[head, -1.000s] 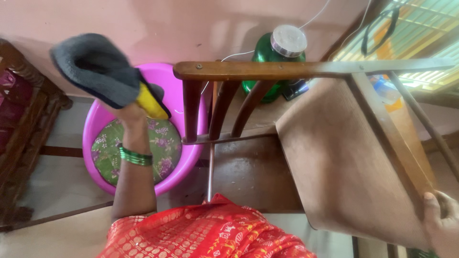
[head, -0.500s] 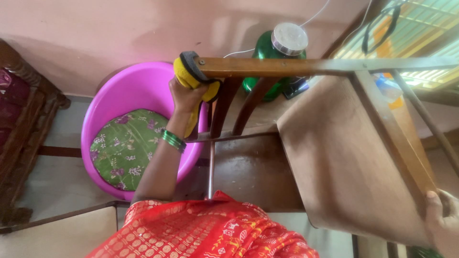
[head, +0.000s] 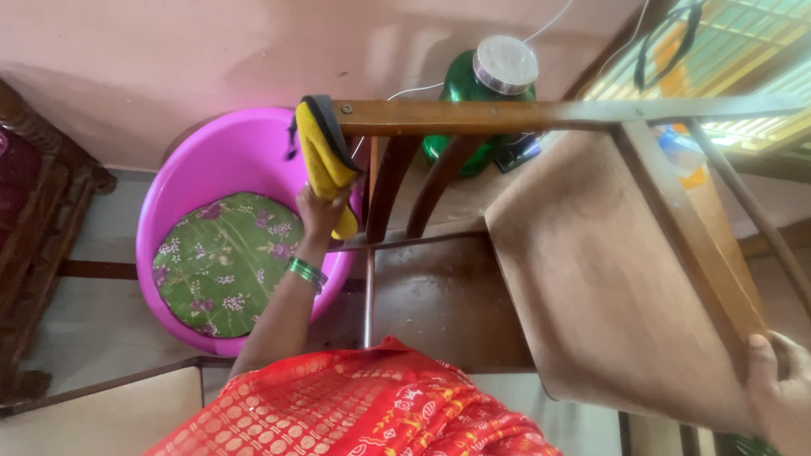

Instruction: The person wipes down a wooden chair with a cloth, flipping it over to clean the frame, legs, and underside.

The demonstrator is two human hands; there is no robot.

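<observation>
Yellow cloth (head: 325, 156), clenched in the left hand (head: 319, 211), should press flat along the chair rail (head: 507, 114); the right hand (head: 781, 397) grips the chair's edge.

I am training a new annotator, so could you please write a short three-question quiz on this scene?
1. True or false: the left hand presses a yellow and grey cloth against the wooden chair.
2. What lies in the pink tub? A) green floral cushion B) shoes C) plates
3. Which part of the chair does the right hand grip?

Key
1. True; at the end of its top rail.
2. A, the green floral cushion.
3. The seat's near corner, at the lower right of the view.
</observation>
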